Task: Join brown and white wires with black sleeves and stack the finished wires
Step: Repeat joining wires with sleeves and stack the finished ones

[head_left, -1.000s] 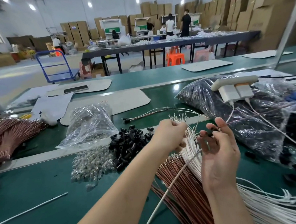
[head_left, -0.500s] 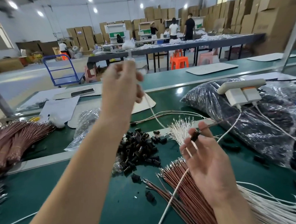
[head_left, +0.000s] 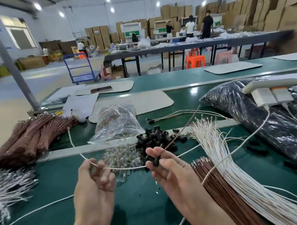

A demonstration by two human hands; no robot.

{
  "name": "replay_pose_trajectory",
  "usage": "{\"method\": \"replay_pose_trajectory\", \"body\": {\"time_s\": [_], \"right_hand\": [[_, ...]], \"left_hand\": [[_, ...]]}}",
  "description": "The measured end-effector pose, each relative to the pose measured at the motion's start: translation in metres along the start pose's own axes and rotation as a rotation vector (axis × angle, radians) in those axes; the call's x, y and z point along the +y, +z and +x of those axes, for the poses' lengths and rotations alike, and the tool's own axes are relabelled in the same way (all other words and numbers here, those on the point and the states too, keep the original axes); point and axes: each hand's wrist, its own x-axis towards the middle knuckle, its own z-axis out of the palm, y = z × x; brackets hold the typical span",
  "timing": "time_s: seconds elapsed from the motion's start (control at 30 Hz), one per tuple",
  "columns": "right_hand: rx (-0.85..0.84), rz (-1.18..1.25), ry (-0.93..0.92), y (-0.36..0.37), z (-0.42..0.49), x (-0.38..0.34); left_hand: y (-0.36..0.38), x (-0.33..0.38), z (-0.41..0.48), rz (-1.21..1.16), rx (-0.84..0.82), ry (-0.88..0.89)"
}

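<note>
Right now the R hand (head_left: pixel 172 175) pinches a black sleeve (head_left: pixel 156 162) btwn thumb & fingertips; a brown wire (head_left: pixel 178 134) leaves the sleeve toward 1 o'clock. The L hand (head_left: pixel 94 183), fingers curled, pinches a white wire (head_left: pixel 123 168) that runs from the sleeve toward 9 o'clock, then arcs up toward 11. Both hands are above the green counter (head_left: pixel 141 208). At 12, just beyond them, is a heap of loose sleeves (head_left: pixel 156 138), w/ a clear bag (head_left: pixel 117 124) beside it at 11. At 3–4 a brown bundle (head_left: pixel 218 191) lies touching a white bundle (head_left: pixel 234 168). More brown bundles (head_left: pixel 32 135) lie at 9–10, and a black bag (head_left: pixel 258 123) at 2.
</note>
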Motion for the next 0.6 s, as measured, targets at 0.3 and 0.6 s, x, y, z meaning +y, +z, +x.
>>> {"method": "replay_pose_trajectory", "body": {"time_s": [0.3, 0.6], "right_hand": [[0.013, 0.03, 0.021, 0.003, 0.003, 0.009], [0.189, 0.274, -0.071, -0.023, 0.008, -0.013]], "left_hand": [[0.002, -0.055, -0.026, 0.359, -0.259, 0.026], [-0.011, -0.03, -0.008, 0.188, -0.029, 0.174]]}}
